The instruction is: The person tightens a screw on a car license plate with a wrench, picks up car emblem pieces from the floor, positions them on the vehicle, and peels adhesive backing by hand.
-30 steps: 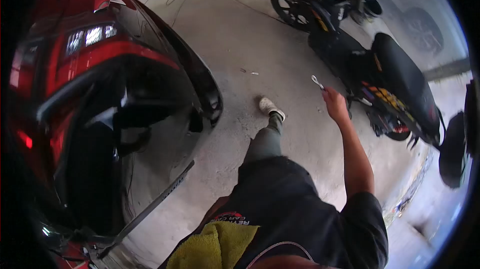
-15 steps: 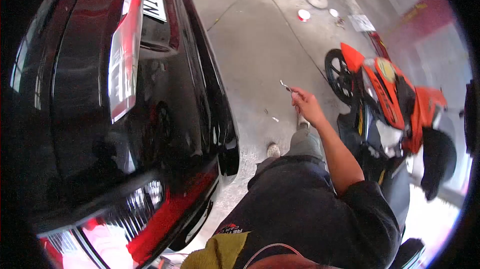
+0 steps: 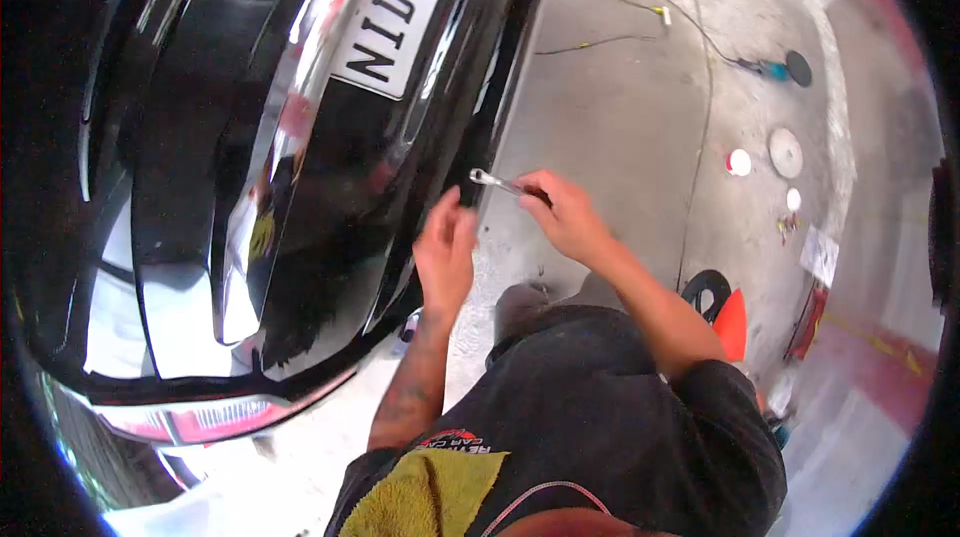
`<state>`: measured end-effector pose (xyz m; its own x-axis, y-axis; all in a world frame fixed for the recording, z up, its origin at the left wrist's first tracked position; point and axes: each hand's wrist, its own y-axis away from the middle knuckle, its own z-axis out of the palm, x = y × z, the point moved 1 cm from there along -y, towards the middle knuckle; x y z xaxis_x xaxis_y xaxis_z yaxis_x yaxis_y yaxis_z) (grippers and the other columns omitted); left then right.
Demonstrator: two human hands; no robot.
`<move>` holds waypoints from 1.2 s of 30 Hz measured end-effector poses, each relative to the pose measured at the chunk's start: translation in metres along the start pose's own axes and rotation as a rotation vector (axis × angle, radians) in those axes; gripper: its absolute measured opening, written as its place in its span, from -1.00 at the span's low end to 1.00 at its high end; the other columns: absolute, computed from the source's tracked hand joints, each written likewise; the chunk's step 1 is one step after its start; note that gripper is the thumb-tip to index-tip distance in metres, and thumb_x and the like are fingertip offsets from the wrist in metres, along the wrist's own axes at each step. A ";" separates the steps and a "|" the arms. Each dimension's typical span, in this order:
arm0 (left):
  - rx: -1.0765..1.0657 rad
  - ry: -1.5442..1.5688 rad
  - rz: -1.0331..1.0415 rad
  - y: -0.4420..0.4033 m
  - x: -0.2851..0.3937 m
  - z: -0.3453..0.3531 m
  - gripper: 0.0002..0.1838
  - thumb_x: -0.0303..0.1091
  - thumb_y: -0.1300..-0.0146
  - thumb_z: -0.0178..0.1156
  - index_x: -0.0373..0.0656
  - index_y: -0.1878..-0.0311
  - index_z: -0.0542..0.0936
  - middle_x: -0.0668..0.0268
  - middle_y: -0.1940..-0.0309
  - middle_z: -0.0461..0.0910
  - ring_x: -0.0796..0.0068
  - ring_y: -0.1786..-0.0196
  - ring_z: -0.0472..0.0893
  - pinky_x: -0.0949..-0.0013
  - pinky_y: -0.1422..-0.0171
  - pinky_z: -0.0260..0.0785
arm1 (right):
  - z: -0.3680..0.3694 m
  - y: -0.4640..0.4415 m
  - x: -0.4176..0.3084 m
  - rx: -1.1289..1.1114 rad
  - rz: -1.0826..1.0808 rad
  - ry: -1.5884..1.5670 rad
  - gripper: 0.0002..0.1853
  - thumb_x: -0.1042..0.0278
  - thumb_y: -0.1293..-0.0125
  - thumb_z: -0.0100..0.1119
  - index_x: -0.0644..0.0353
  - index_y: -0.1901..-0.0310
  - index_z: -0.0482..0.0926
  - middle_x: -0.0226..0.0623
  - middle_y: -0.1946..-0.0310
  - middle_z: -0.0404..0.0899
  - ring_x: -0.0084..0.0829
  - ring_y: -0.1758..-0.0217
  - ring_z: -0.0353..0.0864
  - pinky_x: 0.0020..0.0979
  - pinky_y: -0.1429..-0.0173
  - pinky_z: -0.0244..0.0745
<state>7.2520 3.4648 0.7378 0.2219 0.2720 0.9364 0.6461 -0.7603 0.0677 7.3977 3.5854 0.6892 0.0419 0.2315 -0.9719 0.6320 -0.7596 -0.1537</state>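
Observation:
My right hand (image 3: 568,215) is closed round the handle of a small silver wrench (image 3: 490,180). Its ring-shaped end points left, toward the car. My left hand (image 3: 445,252) is raised just below that end, beside the bumper edge, with its fingers apart and slightly blurred. Nothing shows in it, and I cannot tell whether its fingertips touch the bumper. The glossy black car (image 3: 350,207) fills the left side. Its white number plate (image 3: 385,42) and a chrome strip lie ahead of my hands.
A blue power tool (image 3: 772,69) with a long cord lies on the concrete floor (image 3: 610,107). Round pads (image 3: 785,152) and a red-and-white tub (image 3: 739,162) are to the right. Part of an orange motorbike (image 3: 733,325) stands close on my right. A yellow-green cloth (image 3: 430,497) hangs at my chest.
My left hand has come into view by the car. My right hand has brought the wrench left, close to the bumper. The view has shifted, showing more of the number plate and less motorbike.

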 end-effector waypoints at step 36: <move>0.525 -1.173 0.296 -0.193 0.100 0.034 -0.25 -0.57 -0.28 0.15 -0.28 -0.53 0.15 0.00 0.01 0.47 0.08 0.10 0.66 0.17 0.12 0.62 | -0.030 -0.331 0.003 -0.335 -0.405 -0.013 -0.78 0.26 -0.45 0.18 0.21 0.03 0.64 -0.13 0.35 0.65 -0.26 0.33 0.63 -0.30 0.15 0.50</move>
<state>7.1743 3.6590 0.8066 0.7286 0.6846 0.0218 0.6096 -0.6336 -0.4764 7.2115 3.8561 0.7422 -0.2653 0.4574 -0.8488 0.8086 -0.3740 -0.4542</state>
